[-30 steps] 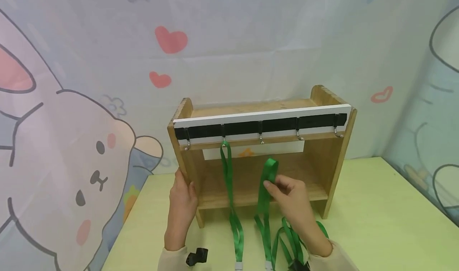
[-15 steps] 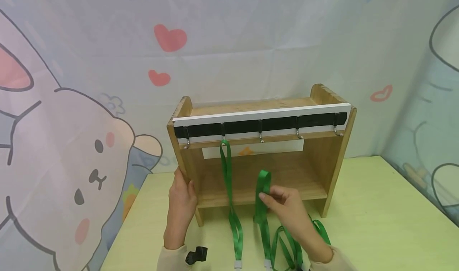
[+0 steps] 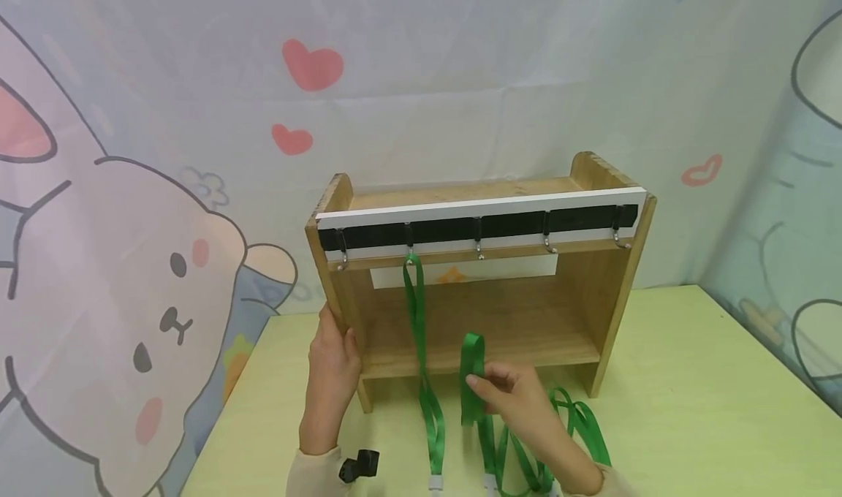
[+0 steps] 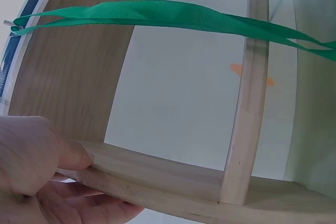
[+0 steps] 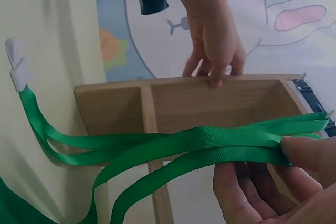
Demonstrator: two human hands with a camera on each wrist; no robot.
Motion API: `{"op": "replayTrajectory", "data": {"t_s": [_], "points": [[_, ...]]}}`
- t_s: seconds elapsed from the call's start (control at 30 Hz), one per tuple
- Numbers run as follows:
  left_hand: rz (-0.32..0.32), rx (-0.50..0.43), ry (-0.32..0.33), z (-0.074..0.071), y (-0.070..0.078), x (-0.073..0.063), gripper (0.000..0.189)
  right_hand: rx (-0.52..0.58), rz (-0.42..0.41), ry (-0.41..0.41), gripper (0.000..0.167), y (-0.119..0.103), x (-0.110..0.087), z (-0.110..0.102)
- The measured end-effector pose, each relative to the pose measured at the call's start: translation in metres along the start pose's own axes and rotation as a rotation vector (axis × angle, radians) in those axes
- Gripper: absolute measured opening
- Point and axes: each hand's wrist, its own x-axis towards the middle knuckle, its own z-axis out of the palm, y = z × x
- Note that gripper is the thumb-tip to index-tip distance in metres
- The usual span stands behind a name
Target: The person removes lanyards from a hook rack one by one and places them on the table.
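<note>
In the head view my left hand (image 3: 333, 365) holds the left side panel of a small wooden shelf (image 3: 480, 321). The left wrist view has its thumb on one face of the panel edge and the fingers on the other. My right hand (image 3: 526, 406) pinches the upper loop of a green lanyard (image 3: 472, 369) between thumb and fingers, in front of the lower board and below the hooks. Another green lanyard (image 3: 414, 307) hangs from the second hook from the left, its pale clip (image 3: 435, 482) near the bottom of the view.
Across the shelf's top front runs a white rail with a black strip (image 3: 444, 231) and several metal hooks (image 3: 479, 248). More green lanyards (image 3: 585, 424) lie on the pale yellow-green table (image 3: 710, 380), partly behind my right forearm. A printed cloth (image 3: 460, 131) hangs behind.
My right hand has moved down and slightly left with the lanyard, so its loop is farther below the hooks. My left hand stays on the side panel.
</note>
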Motion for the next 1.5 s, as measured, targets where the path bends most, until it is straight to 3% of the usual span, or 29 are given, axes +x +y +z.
{"op": "replayTrajectory", "data": {"t_s": [0.3,0.7,0.97,1.5], "points": [[-0.031,-0.023,-0.023,-0.001,0.001,0.003,0.050,-0.019,0.023,-0.060,0.030,0.011,0.002,0.005],[-0.005,-0.007,-0.005,0.000,-0.002,0.002,0.048,-0.057,0.037,-0.152,0.019,0.030,0.006,0.000],[-0.003,0.002,0.007,-0.001,0.002,0.000,0.050,-0.096,0.057,-0.211,0.033,0.048,0.011,-0.002],[-0.021,-0.007,-0.004,-0.001,0.001,0.000,0.048,-0.246,0.043,-0.205,0.044,0.079,0.014,0.001]]}}
